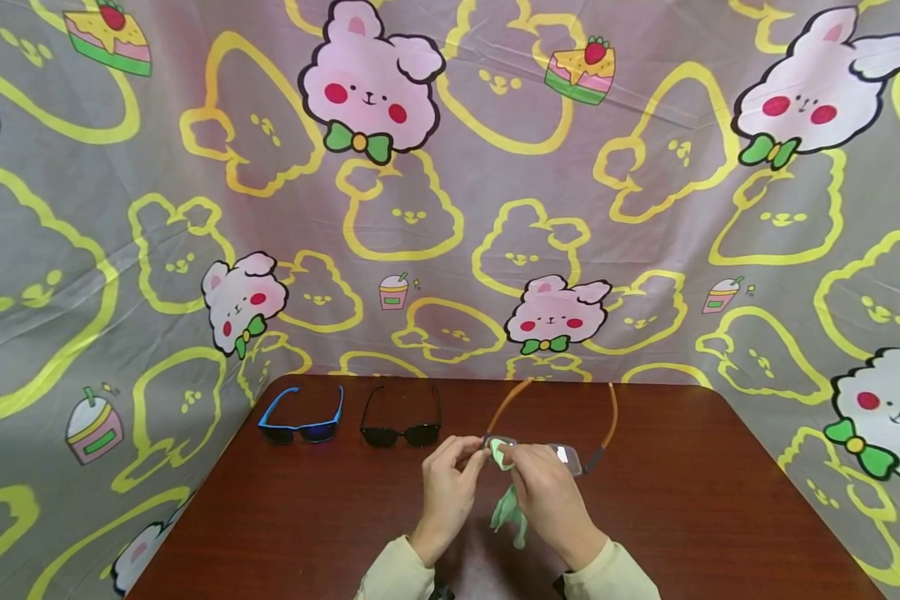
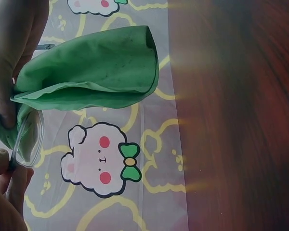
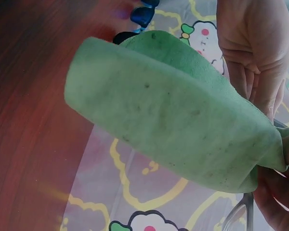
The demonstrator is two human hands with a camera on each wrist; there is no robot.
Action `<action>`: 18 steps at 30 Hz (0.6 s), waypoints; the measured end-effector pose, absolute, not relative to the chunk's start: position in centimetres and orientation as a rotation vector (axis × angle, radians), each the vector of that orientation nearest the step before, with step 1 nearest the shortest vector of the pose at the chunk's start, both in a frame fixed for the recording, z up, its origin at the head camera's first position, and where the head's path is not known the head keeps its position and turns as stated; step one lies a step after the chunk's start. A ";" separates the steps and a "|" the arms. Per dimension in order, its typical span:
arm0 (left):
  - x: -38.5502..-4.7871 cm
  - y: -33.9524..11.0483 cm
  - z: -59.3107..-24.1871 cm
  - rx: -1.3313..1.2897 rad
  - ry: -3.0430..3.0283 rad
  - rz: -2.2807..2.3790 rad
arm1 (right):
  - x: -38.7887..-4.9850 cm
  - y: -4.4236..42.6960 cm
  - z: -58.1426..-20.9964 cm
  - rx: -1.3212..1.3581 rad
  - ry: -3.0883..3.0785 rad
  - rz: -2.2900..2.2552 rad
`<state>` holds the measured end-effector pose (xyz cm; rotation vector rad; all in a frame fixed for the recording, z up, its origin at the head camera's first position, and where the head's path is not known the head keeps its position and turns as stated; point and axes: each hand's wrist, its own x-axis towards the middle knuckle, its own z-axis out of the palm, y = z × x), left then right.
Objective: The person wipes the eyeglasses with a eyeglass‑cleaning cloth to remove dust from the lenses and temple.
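Observation:
A pair of clear-lensed eyeglasses (image 1: 567, 457) with orange-brown temples is held above the table, its temples pointing away. My left hand (image 1: 446, 498) pinches the frame at its left end; fingertips on the rim show in the left wrist view. With my right hand (image 1: 557, 502) I pinch a green cloth (image 1: 512, 518) around the left lens. The cloth's loose part hangs below the fingers, and it fills much of the right wrist view as a folded, speckled sheet (image 3: 159, 110). Part of that lens is hidden by cloth and fingers.
Blue-framed sunglasses (image 1: 300, 432) lie at the table's back left. Black sunglasses (image 1: 400, 436) lie beside them, nearer the hands. The dark red-brown wooden table (image 1: 307, 517) meets a cartoon-printed curtain (image 1: 435, 192) at the back and sides.

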<state>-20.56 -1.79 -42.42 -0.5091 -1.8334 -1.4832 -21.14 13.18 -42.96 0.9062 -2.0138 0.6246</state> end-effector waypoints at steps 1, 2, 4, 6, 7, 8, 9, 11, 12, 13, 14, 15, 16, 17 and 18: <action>-20.6 -1.8 -42.5 -0.516 -1.830 -1.481 | -21.1 13.2 -42.9 0.902 -2.016 0.625; -20.6 -1.8 -42.5 -0.520 -1.829 -1.480 | -21.1 13.2 -42.9 0.896 -2.016 0.625; -20.6 -1.7 -42.5 -0.525 -1.827 -1.482 | -21.1 13.2 -42.9 0.885 -2.015 0.623; -20.6 -1.7 -42.5 -0.525 -1.829 -1.482 | -21.1 13.2 -42.8 0.871 -2.021 0.617; -20.6 -1.7 -42.5 -0.525 -1.829 -1.482 | -21.0 13.2 -42.8 0.863 -2.025 0.616; -20.6 -1.7 -42.5 -0.524 -1.829 -1.481 | -21.0 13.2 -42.8 0.855 -2.029 0.615; -20.5 -1.7 -42.5 -0.524 -1.829 -1.477 | -21.0 13.2 -42.8 0.848 -2.033 0.613; -20.5 -1.7 -42.4 -0.530 -1.825 -1.466 | -21.0 13.1 -42.8 0.833 -2.040 0.611; -20.5 -1.7 -42.3 -0.534 -1.821 -1.462 | -21.0 13.1 -42.8 0.828 -2.041 0.611; -20.5 -1.7 -42.3 -0.537 -1.819 -1.456 | -21.0 13.1 -42.8 0.821 -2.042 0.611; -20.5 -1.7 -42.3 -0.539 -1.818 -1.453 | -20.9 13.1 -42.8 0.814 -2.041 0.610; -20.5 -1.7 -42.3 -0.539 -1.820 -1.450 | -20.9 13.1 -42.8 0.806 -2.042 0.607; -20.5 -1.7 -42.3 -0.538 -1.824 -1.448 | -20.9 13.1 -42.7 0.798 -2.043 0.604; -20.6 -1.7 -42.4 -0.535 -1.826 -1.447 | -20.9 13.1 -42.7 0.792 -2.046 0.601; -20.7 -1.7 -42.6 -0.531 -1.829 -1.450 | -20.8 13.1 -42.7 0.782 -2.051 0.598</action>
